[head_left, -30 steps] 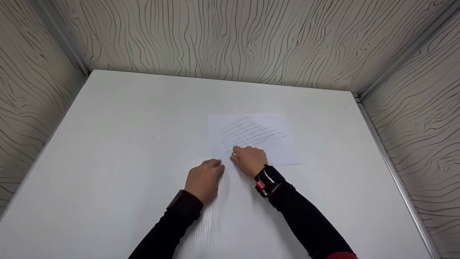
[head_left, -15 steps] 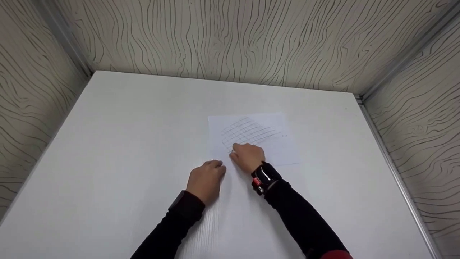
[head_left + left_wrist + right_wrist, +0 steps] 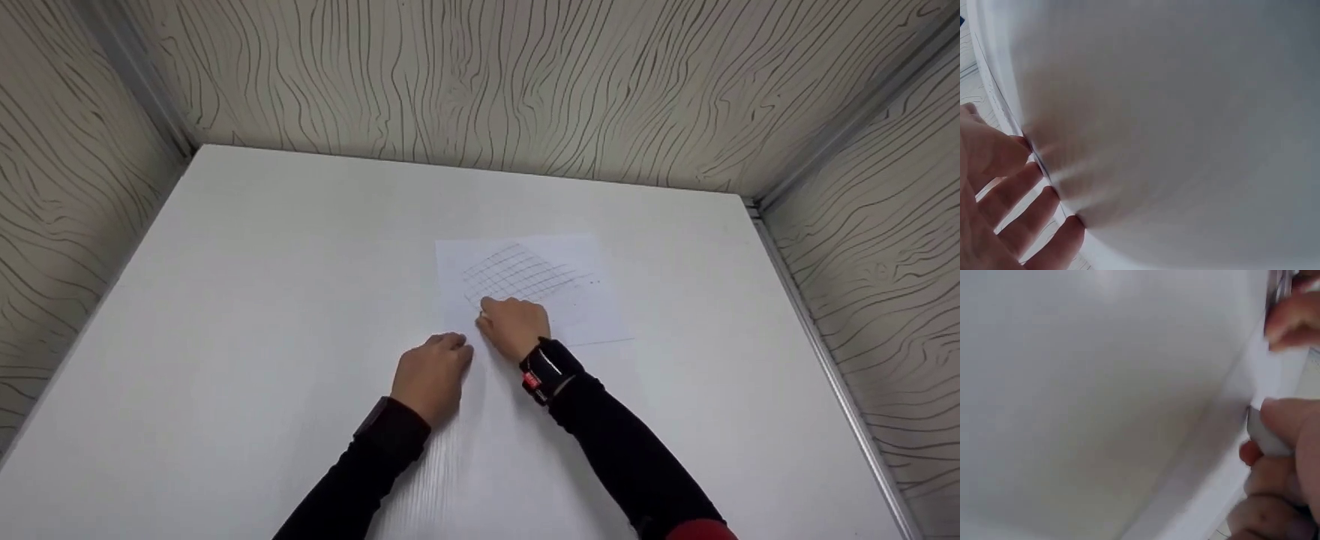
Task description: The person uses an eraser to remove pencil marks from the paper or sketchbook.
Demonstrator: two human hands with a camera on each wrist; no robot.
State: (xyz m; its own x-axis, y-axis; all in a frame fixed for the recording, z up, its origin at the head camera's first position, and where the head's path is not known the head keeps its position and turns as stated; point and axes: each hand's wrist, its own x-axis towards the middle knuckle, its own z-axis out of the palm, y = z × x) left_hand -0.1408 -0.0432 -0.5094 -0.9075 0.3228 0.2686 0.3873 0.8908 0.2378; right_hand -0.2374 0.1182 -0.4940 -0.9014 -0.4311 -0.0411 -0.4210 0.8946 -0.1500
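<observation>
A white sheet of paper (image 3: 585,311) lies on the white table, bearing a drawn slanted grid (image 3: 517,270). Over the grid's lower corner is my right hand (image 3: 516,328), hiding part of its lines. Between thumb and fingers it pinches a small whitish-grey block that looks like an eraser (image 3: 1267,434), pressed to the paper. My left hand (image 3: 431,375) rests to the lower left, its fingertips (image 3: 1075,222) touching down along the paper's near edge. In the left wrist view its fingers are spread and hold nothing.
The white table (image 3: 285,300) reaches to a back wall panel (image 3: 450,82) with a wood-grain pattern. Similar panels stand left and right, with metal framing at the corners. Each wrist wears a black band (image 3: 553,369).
My right hand has shifted slightly up and to the left over the grid's lower corner, still pinching the eraser. My left hand stays almost in place.
</observation>
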